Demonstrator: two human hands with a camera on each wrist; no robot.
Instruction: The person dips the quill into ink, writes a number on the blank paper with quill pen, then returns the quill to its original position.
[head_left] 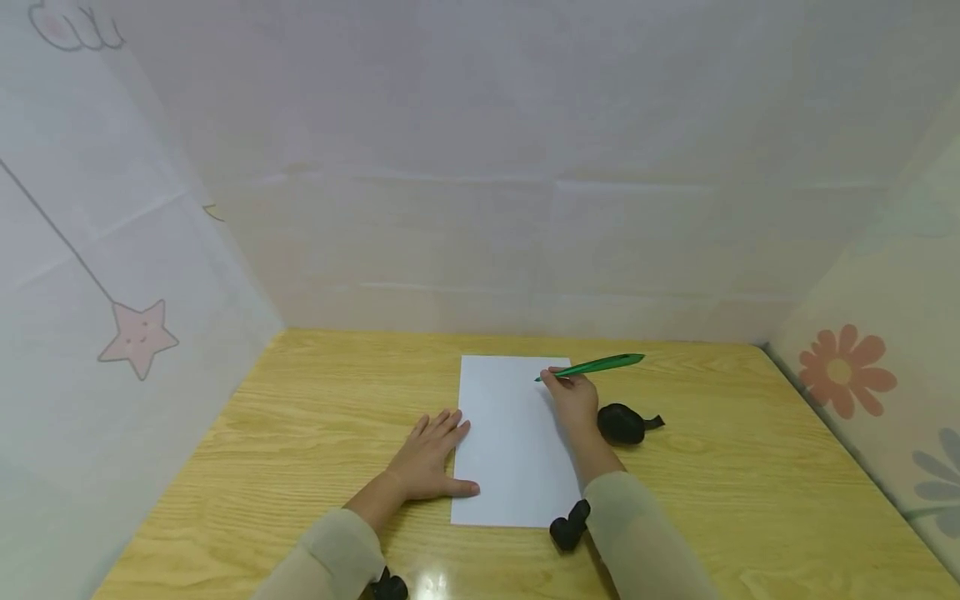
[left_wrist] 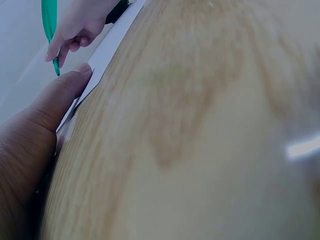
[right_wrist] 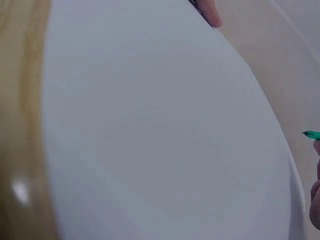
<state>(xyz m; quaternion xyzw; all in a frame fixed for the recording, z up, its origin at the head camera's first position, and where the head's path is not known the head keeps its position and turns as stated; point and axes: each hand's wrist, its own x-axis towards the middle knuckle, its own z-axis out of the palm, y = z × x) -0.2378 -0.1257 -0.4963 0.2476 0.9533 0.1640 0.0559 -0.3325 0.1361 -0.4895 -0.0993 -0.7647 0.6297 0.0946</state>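
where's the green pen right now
In the head view, the green pen is pinched in the right hand, at the upper right part of the white paper, its broad end reaching past the paper's right edge.

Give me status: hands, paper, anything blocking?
Right hand pinches green pen, tip over white paper. Left hand lies across paper's left edge. Paper looks unmarked. Black object beside right hand, off paper.

Green pen (head_left: 609, 363) and white paper (head_left: 513, 442) at centre; yellow, wood-grained table (head_left: 300, 396) below; pale cream sleeves (head_left: 330, 554) at bottom; pink star (head_left: 140, 336), left; red flower (head_left: 838, 372) with yellowish centre, right.
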